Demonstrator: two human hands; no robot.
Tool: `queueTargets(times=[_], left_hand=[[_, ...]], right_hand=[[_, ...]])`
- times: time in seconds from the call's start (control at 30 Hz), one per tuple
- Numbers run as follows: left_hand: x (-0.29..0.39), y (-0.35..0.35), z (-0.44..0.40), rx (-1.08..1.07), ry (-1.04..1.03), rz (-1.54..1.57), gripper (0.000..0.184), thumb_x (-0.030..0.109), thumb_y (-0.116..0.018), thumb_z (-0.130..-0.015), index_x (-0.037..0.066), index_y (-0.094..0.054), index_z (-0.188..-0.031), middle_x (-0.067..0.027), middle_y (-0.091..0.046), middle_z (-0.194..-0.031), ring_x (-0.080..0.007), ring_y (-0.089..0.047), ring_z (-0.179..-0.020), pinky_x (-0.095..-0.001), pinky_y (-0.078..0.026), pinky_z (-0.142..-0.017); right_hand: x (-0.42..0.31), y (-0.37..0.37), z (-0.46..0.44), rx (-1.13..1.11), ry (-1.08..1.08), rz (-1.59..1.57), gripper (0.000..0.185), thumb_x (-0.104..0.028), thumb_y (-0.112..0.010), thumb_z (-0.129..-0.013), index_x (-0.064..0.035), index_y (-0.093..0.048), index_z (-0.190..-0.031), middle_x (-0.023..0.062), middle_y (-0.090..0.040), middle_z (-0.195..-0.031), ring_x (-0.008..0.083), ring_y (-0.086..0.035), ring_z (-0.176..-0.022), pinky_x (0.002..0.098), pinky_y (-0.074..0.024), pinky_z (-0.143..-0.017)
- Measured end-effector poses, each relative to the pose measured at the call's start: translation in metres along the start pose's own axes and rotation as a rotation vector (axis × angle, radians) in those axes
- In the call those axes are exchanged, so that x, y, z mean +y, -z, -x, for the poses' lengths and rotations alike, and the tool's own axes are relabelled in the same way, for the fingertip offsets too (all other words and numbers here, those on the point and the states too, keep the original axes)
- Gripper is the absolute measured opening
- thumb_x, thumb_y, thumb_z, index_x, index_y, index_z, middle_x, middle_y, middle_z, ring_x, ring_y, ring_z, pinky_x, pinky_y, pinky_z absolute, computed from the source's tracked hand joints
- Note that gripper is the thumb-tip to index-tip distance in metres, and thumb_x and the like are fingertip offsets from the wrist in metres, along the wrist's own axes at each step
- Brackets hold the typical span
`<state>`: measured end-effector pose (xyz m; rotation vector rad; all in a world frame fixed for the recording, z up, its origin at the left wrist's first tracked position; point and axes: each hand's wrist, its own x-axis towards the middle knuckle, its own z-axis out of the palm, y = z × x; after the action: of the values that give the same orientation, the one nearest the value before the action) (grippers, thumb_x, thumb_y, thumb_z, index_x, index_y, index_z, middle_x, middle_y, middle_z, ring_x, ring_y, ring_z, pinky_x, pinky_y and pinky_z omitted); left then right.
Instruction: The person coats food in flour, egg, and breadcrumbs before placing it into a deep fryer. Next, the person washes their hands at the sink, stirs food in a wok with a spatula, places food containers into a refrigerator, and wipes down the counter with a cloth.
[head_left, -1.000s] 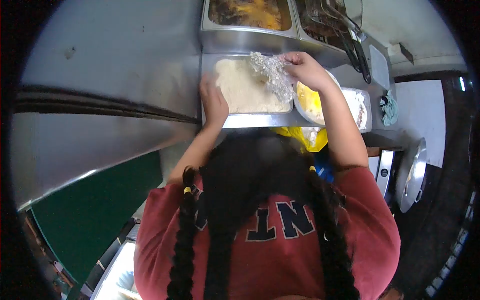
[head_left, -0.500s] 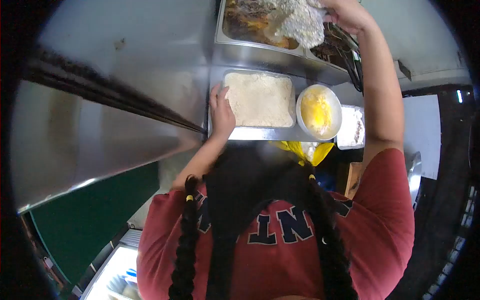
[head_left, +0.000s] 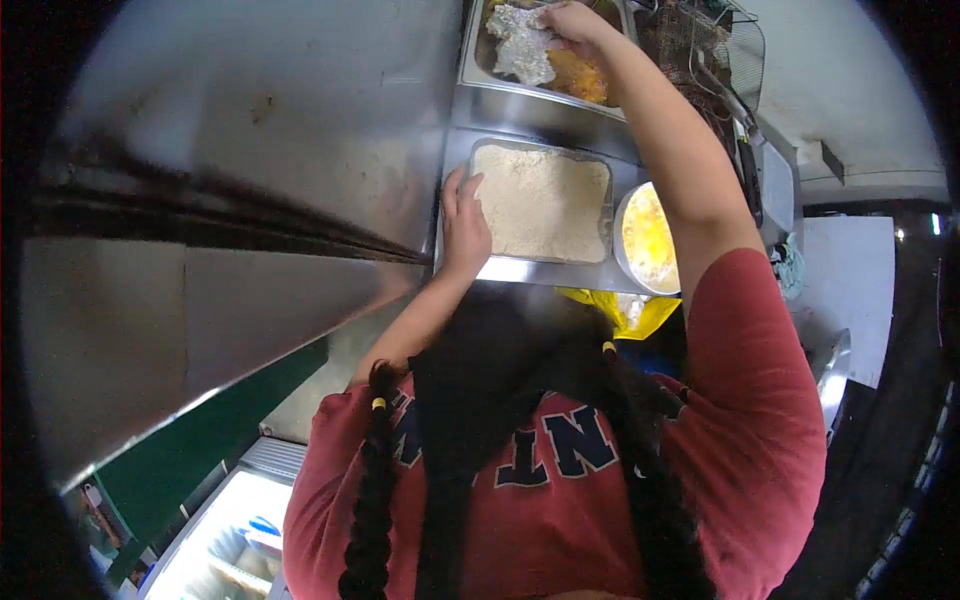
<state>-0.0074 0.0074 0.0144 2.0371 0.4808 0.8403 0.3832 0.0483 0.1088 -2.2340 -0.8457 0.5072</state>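
At the top of the head view, my right hand [head_left: 578,24] grips the edge of a crumb-coated flat piece [head_left: 523,45], which hangs over the fryer vat [head_left: 540,92] with orange-brown foamy oil. My left hand [head_left: 465,225] rests at the left rim of a rectangular tray of pale crumbs [head_left: 540,205], its fingers apart and nothing seen in it. Right of that tray stands a round white bowl [head_left: 648,240] of yellow egg-like liquid, partly behind my right arm.
Wire fryer baskets [head_left: 705,50] with dark handles sit at the upper right. A yellow plastic bag [head_left: 640,318] hangs below the counter edge. A metal wall [head_left: 250,150] bounds the left side. A greenish cloth [head_left: 788,268] lies far right.
My right hand has carried the coated piece from above the crumb tray up and over to the oil vat. My left hand has stayed by the tray's left side. The view has shifted somewhat.
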Motion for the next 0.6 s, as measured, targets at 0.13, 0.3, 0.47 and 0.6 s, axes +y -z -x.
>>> queueTargets(times=[0.13,0.3,0.47,0.6], left_hand=[[-0.002,-0.002,0.000,-0.010,0.020,-0.020,0.038,-0.004,-0.041,-0.090,-0.001,-0.047,-0.127,-0.0236,-0.036,-0.138,-0.0402,-0.036,-0.129,-0.0443,-0.029,-0.108],[-0.001,-0.003,-0.001,0.000,-0.001,-0.070,0.038,-0.004,-0.042,-0.090,0.000,-0.047,-0.127,-0.0235,-0.036,-0.138,-0.0403,-0.037,-0.128,-0.0443,-0.029,-0.108],[-0.005,-0.006,0.001,-0.003,0.021,-0.067,0.038,-0.004,-0.041,-0.090,-0.001,-0.047,-0.127,-0.0232,-0.037,-0.138,-0.0400,-0.037,-0.128,-0.0444,-0.029,-0.108],[-0.008,-0.007,0.002,-0.019,-0.008,-0.018,0.038,-0.003,-0.040,-0.090,0.000,-0.047,-0.127,-0.0229,-0.038,-0.137,-0.0395,-0.037,-0.128,-0.0454,-0.029,-0.107]], right_hand=[[0.015,-0.040,-0.033,-0.076,-0.204,-0.297,0.031,-0.014,-0.055,-0.086,-0.0020,-0.066,-0.112,0.0148,-0.068,-0.105,0.0232,-0.068,-0.094,0.0370,-0.0566,-0.078],[0.013,-0.037,-0.010,0.045,-0.053,0.698,0.033,-0.020,-0.059,-0.080,-0.0035,-0.068,-0.107,0.0192,-0.064,-0.115,0.0341,-0.065,-0.101,0.0421,-0.0511,-0.089],[-0.065,0.028,0.124,0.224,0.042,0.384,0.039,-0.031,-0.065,-0.083,0.0060,-0.066,-0.096,0.0139,-0.065,-0.070,0.0235,-0.064,-0.063,0.0365,-0.0525,-0.050],[-0.071,0.025,0.215,0.354,0.174,0.124,0.029,-0.019,-0.068,-0.079,-0.0074,-0.069,-0.106,0.0192,-0.065,-0.110,0.0333,-0.064,-0.101,0.0410,-0.0508,-0.087]])
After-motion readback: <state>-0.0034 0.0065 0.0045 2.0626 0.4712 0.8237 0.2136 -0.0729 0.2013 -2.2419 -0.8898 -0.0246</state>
